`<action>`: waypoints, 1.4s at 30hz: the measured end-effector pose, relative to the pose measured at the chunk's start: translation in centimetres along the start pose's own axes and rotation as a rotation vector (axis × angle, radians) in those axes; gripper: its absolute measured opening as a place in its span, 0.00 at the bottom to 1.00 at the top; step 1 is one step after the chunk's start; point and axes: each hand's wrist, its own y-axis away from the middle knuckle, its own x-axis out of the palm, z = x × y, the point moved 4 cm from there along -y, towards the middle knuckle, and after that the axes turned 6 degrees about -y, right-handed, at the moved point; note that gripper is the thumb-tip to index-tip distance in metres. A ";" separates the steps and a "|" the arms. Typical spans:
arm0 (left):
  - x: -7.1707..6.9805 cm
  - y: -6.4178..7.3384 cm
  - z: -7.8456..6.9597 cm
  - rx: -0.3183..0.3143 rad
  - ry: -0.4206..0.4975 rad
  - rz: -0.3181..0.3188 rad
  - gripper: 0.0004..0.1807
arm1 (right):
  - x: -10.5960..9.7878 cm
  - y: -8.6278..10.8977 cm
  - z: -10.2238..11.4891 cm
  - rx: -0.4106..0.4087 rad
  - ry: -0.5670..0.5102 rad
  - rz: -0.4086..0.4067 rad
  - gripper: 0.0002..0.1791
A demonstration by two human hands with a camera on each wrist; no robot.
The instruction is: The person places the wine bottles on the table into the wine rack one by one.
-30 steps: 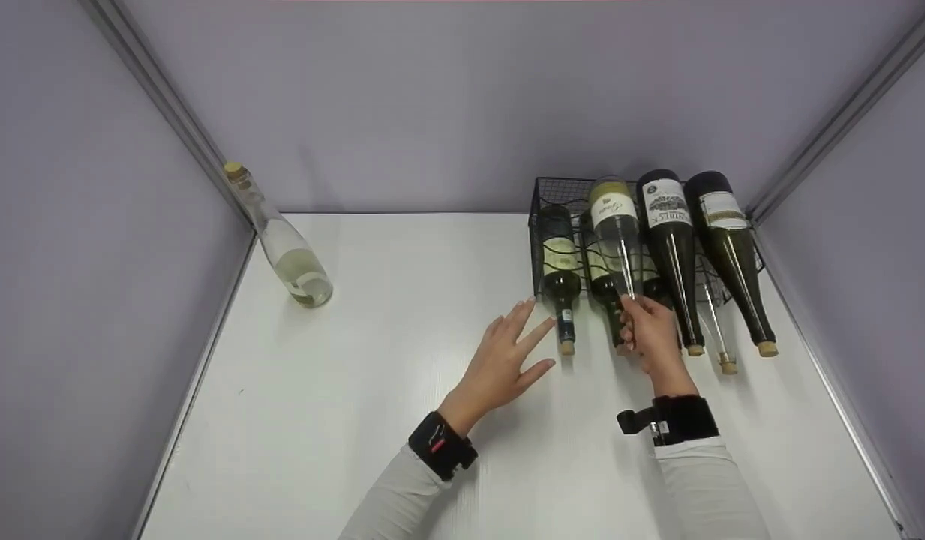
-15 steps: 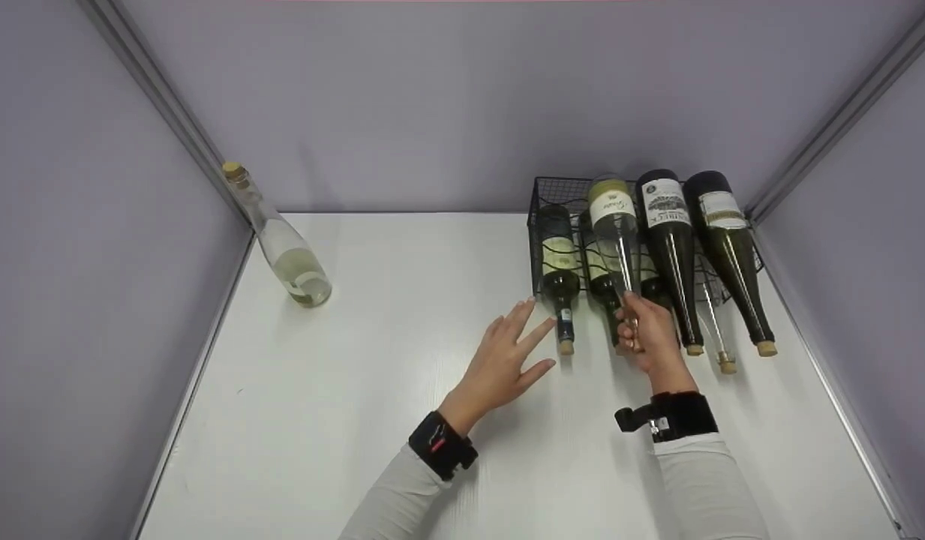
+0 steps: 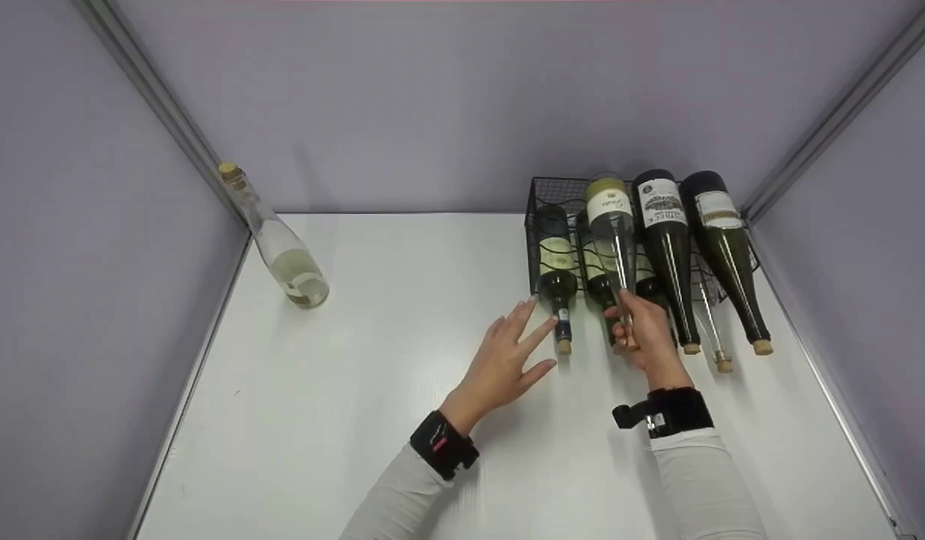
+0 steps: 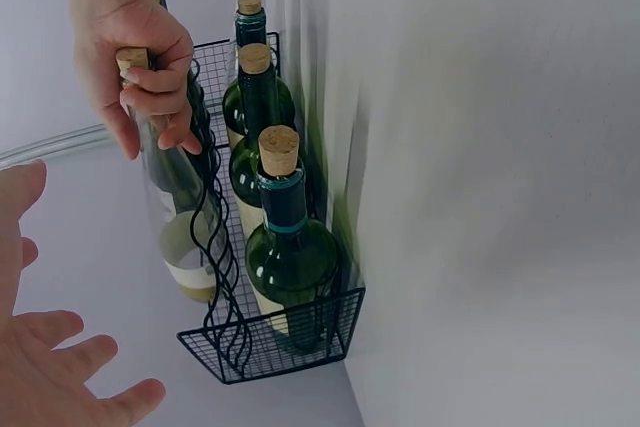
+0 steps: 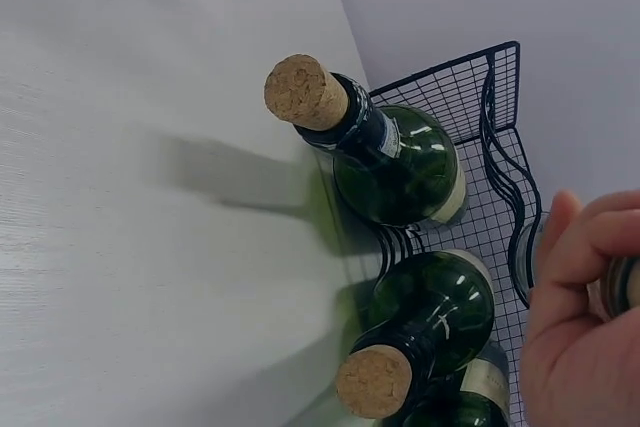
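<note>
A clear glass wine bottle [image 3: 620, 238] with a white label lies on the upper tier of a black wire bottle rack [image 3: 532, 247], neck toward me. My right hand [image 3: 648, 330] grips its neck just behind the cork; the left wrist view shows the curled fingers [image 4: 158, 102] there. My left hand [image 3: 498, 364] is spread and holds nothing, its fingertips near the neck of the leftmost green wine bottle [image 3: 558, 285] on the lower tier. That bottle's cork [image 4: 279, 151] stands out close up in the left wrist view.
Two dark wine bottles, one with a castle label [image 3: 663, 202] and one further right [image 3: 721, 214], lie on the upper tier. Below are more bottles, including a clear one [image 3: 711, 322]. Another clear corked bottle [image 3: 293, 259] stands at the far left. Walls enclose the white table [image 3: 319, 420].
My right hand has shifted slightly toward the rack along the clear bottle's neck, and the cork end now shows below the fingers. My left hand keeps its spread pose.
</note>
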 end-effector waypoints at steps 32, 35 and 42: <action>1.6 1.3 1.1 -0.077 -0.008 0.103 0.34 | 2.1 4.8 2.2 -0.599 0.771 -0.197 0.35; 1.5 1.7 1.6 -0.095 -0.002 0.098 0.34 | 2.9 5.4 2.3 -0.703 0.780 -0.196 0.32; 1.1 2.5 3.1 -0.141 0.006 0.077 0.34 | 4.8 6.6 1.9 -0.860 0.859 -0.120 0.30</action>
